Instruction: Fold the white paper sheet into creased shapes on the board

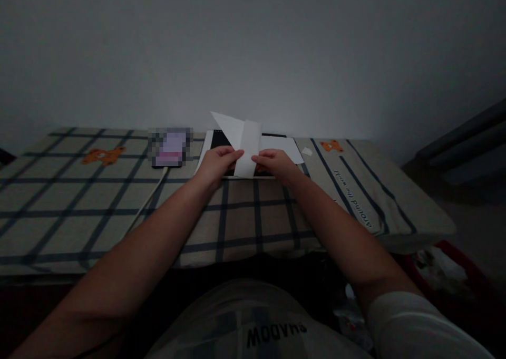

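The folded white paper [250, 143] is held between the left hand [218, 164] and the right hand [277, 164] — pinched at its opposite edges — over the checked tablecloth [241, 227], its pointed flap [228, 124] directed leftward.

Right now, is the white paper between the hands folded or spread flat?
Folded: the white paper forms a narrow strip, with a pointed flap at its upper left.

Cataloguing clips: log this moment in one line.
left hand: holds paper; right hand: holds paper; paper: folded; phone: left of paper
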A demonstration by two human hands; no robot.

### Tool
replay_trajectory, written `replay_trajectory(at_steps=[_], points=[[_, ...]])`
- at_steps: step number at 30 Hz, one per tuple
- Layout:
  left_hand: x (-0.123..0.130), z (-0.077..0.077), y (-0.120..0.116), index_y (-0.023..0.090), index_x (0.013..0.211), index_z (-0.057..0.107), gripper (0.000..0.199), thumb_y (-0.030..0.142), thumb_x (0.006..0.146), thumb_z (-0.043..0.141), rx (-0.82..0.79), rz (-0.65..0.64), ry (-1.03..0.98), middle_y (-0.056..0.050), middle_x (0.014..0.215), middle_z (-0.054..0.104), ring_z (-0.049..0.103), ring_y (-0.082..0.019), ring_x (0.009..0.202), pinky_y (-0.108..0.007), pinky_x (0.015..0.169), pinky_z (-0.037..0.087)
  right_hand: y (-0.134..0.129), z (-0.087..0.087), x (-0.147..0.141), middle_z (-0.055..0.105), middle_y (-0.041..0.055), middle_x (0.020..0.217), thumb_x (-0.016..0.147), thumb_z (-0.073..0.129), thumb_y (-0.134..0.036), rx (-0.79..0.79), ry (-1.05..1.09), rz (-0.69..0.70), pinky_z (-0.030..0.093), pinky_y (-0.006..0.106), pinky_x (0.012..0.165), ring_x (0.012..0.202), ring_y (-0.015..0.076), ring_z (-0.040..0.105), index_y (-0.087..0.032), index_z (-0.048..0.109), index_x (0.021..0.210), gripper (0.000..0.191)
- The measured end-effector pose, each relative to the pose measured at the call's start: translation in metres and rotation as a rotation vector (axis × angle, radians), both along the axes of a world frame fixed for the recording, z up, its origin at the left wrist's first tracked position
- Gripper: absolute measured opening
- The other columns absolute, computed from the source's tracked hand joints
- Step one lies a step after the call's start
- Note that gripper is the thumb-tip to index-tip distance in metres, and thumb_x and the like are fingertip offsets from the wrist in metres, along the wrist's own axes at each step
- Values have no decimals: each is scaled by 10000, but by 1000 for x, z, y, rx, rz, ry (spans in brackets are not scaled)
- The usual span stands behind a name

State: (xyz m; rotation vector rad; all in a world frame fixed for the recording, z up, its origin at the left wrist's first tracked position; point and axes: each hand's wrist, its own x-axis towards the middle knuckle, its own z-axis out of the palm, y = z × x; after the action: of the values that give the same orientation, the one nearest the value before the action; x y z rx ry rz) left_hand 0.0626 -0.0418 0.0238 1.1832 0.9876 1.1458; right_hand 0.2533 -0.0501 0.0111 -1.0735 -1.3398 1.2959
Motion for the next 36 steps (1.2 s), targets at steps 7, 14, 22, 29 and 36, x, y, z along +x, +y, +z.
replay_trajectory(at_steps=[7, 14, 22, 29, 36], points=[[2, -2, 0, 168, 679, 682, 347, 390, 563, 922, -6, 20, -10, -1, 682, 668, 610, -121, 640, -256, 666, 522, -1, 2, -2, 704, 24, 767, 625, 872, -554, 3, 30, -82, 537, 285, 667, 699, 140, 620, -182, 700, 750, 429], [3, 1, -2, 147, 759, 741, 339, 405, 607, 899, 13, 36, -5, -32, 771, 726, 651, -137, 707, -266, 726, 545, -2, 3, -1, 669, 10, 718, 634, 869, -553, 37, 27, -111, 530, 278, 655, 691, 134, 602, -183, 699, 726, 417], [4, -4, 1, 154, 767, 751, 293, 370, 637, 902, -21, -1, -66, -45, 797, 747, 685, -145, 745, -271, 751, 566, 1, 1, -2, 669, 13, 728, 585, 895, -551, 27, 100, -128, 544, 302, 703, 697, 137, 602, -186, 683, 697, 436], [5, -7, 2, 160, 701, 713, 301, 375, 641, 915, -40, -21, -60, -38, 773, 731, 697, -147, 766, -291, 795, 586, 3, -2, -4, 637, 4, 731, 549, 885, -592, 15, 128, -181, 537, 317, 733, 705, 143, 592, -202, 640, 695, 483], [5, -8, 1, 153, 626, 694, 278, 301, 603, 928, -81, -50, -26, -27, 702, 691, 671, -129, 714, -280, 798, 588, 2, -4, -2, 564, -19, 665, 664, 818, -574, 52, 19, -247, 465, 288, 645, 661, 135, 530, -211, 602, 665, 423]])
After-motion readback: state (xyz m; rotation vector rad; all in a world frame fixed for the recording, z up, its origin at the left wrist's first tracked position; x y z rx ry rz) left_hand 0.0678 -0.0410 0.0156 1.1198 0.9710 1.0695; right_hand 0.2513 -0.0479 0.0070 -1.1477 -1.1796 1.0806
